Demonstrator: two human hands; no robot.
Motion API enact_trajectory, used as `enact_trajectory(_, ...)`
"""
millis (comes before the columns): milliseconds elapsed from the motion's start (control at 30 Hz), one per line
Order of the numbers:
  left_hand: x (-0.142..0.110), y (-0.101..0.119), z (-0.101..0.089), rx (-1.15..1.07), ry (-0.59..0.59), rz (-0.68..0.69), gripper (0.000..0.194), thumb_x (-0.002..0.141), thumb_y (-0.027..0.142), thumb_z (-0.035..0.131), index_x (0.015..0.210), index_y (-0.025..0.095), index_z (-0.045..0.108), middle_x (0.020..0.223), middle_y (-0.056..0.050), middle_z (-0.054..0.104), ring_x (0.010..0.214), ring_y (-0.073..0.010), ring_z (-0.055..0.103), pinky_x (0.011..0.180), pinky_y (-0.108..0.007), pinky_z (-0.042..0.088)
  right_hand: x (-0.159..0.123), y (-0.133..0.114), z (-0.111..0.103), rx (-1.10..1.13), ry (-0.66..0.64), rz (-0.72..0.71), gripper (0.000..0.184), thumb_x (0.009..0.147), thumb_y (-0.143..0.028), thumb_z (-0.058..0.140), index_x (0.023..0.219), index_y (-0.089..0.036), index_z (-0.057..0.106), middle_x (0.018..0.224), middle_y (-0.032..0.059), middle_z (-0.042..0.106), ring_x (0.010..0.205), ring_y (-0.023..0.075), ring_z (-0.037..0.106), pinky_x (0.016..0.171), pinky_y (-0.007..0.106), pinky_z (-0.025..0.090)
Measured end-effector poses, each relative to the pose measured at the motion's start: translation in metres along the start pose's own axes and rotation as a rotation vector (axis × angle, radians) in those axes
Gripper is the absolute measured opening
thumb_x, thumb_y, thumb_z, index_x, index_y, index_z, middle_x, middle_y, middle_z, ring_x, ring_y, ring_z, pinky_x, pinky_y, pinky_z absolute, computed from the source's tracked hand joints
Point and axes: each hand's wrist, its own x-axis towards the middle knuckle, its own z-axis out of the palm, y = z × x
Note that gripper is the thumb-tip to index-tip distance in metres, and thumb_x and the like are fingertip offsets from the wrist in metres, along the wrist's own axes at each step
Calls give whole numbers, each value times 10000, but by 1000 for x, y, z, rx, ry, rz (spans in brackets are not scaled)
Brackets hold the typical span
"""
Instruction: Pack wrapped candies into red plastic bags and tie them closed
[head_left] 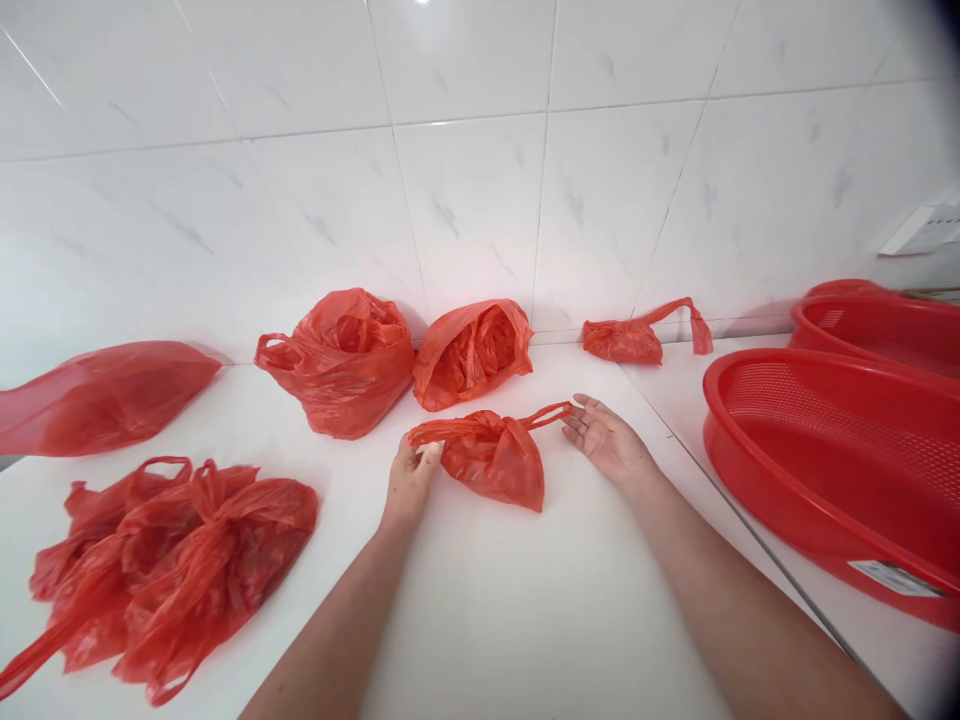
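A small knotted red plastic bag (495, 465) lies on the white table between my hands. My left hand (412, 480) is closed on the bag's gathered left end, thumb against fingers. At the other side, a thin handle loop stretches out to the fingertips of my right hand (604, 440). That hand is palm up with its fingers stretched out and apart, touching or very close to the loop's end. Whatever the bag contains is hidden inside it.
Behind are two open red bags (349, 365) (474, 355) and a small wrapped red bundle (626, 340) by the tiled wall. A pile of knotted red bags (187, 560) and a full bag (127, 395) lie left. Red perforated baskets (787, 510) stand right, beyond a table seam.
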Motion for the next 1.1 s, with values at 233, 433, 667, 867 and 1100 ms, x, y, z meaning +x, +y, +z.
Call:
enact_trajectory(233, -2, -1, 6, 153, -111, 24, 632, 726, 447, 706, 1286, 235, 503, 1382, -110, 454, 1314, -313, 349, 1077, -476, 263, -5, 7, 12, -285, -37, 38, 437, 739, -225, 691, 1133, -242, 503, 910, 33, 687, 840, 182, 676, 798, 337, 524)
enact_trajectory(433, -4, -2, 10, 176, -171, 118, 770, 805, 490, 605, 1446, 241, 257, 1481, -131, 301, 1346, -295, 313, 1096, -486, 264, -11, 26, 27, -446, -121, 19, 714, 749, -293, 705, 1346, -249, 315, 893, 19, 661, 907, 223, 674, 788, 370, 521)
enact_trajectory(667, -12, 3, 13, 469, -144, 591, 492, 911, 372, 476, 1390, 315, 382, 1470, -66, 321, 1358, -267, 276, 1101, -516, 262, -16, 34, 39, -174, -207, 34, 509, 714, -282, 742, 1149, -248, 481, 907, 10, 696, 890, 189, 676, 818, 327, 501)
enact_trajectory(867, -21, 12, 24, 571, -256, 771, 278, 909, 200, 485, 1147, 245, 620, 1392, -84, 454, 1342, -270, 293, 1056, -496, 347, -11, 34, 34, -123, -189, 104, 311, 692, -301, 759, 957, -199, 634, 790, 8, 708, 685, 108, 638, 679, 231, 504)
enact_trajectory(1100, -19, 12, 24, 479, -119, 703, 147, 880, 195, 498, 787, 199, 612, 1152, -74, 595, 1219, -256, 421, 1007, -455, 388, -5, 33, 32, -199, 74, 18, 297, 598, -387, 812, 727, -177, 645, 575, -23, 598, 532, 86, 533, 523, 213, 464)
